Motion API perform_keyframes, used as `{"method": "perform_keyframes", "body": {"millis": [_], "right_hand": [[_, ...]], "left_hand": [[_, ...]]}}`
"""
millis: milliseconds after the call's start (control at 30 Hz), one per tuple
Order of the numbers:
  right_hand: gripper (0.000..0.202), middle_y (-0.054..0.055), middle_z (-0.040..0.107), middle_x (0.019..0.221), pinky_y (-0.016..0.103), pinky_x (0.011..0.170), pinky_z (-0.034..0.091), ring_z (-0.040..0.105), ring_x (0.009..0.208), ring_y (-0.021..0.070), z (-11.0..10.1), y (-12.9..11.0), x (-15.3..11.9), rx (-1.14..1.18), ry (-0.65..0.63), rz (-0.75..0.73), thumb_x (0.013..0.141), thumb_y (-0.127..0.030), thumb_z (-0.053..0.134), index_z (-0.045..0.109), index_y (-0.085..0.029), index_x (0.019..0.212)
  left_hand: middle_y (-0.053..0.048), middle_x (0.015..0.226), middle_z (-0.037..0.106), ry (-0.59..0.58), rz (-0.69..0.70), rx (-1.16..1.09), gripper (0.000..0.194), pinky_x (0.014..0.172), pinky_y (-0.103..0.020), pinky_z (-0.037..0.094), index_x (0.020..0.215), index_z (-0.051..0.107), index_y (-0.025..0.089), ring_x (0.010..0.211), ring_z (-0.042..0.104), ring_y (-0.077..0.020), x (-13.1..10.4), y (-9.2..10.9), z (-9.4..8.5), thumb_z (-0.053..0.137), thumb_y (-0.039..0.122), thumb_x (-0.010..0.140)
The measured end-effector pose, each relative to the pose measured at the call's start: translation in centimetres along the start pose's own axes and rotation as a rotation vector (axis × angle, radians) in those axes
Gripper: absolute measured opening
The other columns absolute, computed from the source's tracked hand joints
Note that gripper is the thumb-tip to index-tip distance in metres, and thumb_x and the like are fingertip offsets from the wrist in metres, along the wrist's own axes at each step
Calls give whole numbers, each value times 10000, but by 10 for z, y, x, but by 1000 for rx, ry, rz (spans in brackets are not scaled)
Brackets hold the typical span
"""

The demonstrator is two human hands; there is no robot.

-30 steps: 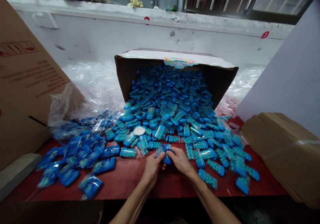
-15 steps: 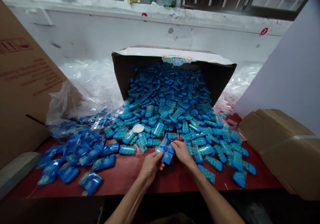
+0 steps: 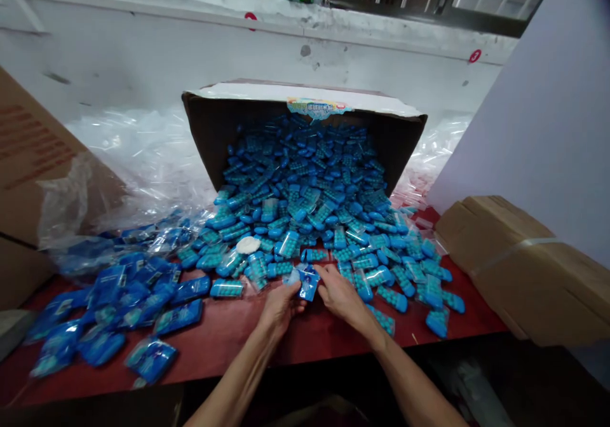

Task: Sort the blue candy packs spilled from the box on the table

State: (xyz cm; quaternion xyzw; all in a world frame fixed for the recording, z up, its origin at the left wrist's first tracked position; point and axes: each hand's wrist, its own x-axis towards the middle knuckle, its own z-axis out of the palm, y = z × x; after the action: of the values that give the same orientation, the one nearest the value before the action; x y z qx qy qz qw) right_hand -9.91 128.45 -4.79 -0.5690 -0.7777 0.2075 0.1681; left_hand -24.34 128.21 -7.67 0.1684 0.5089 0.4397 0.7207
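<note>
Near the table's front middle, my left hand (image 3: 281, 306) pinches the left side of a small blue packet (image 3: 308, 282). My right hand (image 3: 336, 290) has its fingers closed at the packet's upper right edge. Right behind my hands lies a large heap of blue cases with turquoise beads (image 3: 305, 204), spilling from a cardboard box (image 3: 203, 138) on its side. A round white piece (image 3: 248, 244) rests on the heap's front left. To the left of my hands is a pile of blue packets (image 3: 138, 293), some glossy and partly see-through.
Clear plastic bags (image 3: 133, 154) lie behind the packets on the red table (image 3: 229, 344). A big carton (image 3: 42, 141) stands at the left, a closed brown carton (image 3: 519, 268) at the right beside a pale panel (image 3: 495, 115).
The view has swung to the right, so things appear further left. The blue packet looks flatter and more upright between my hands, and my right fingers have shifted along its upper edge.
</note>
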Motion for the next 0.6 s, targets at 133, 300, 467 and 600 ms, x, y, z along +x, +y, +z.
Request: {"method": "perform_keyframes", "body": {"millis": [133, 300, 467, 600], "right_hand": [[306, 69, 562, 986, 285, 814, 389, 521, 914, 174, -14, 9, 5, 126, 126, 0, 779, -162, 419, 533, -190, 1061], [242, 42, 615, 964, 285, 787, 416, 557, 852, 157, -27, 3, -1, 358, 233, 41, 795, -226, 421, 579, -188, 975], [222, 31, 639, 884, 268, 740, 442, 575, 807, 157, -28, 12, -35, 462, 288, 118, 788, -259, 432, 606, -190, 907], [265, 48, 638, 872, 295, 730, 443, 576, 800, 182, -48, 44, -65, 347, 429, 274, 799, -339, 417, 605, -183, 901]], "left_hand": [[8, 488, 537, -76, 80, -56, 177, 361, -167, 365, 668, 521, 113, 410, 485, -78, -2, -3, -5, 630, 250, 644], [24, 508, 521, -125, 171, -79, 233, 352, -163, 340, 651, 518, 123, 426, 458, -67, -11, -1, -2, 666, 296, 602], [37, 472, 490, -152, 118, -45, 271, 362, -171, 350, 608, 492, 126, 415, 457, -69, -13, -2, -2, 667, 333, 603], [18, 493, 527, -177, 68, -8, 284, 358, -160, 333, 635, 495, 124, 418, 479, -72, -14, -4, -5, 659, 355, 613]]}}
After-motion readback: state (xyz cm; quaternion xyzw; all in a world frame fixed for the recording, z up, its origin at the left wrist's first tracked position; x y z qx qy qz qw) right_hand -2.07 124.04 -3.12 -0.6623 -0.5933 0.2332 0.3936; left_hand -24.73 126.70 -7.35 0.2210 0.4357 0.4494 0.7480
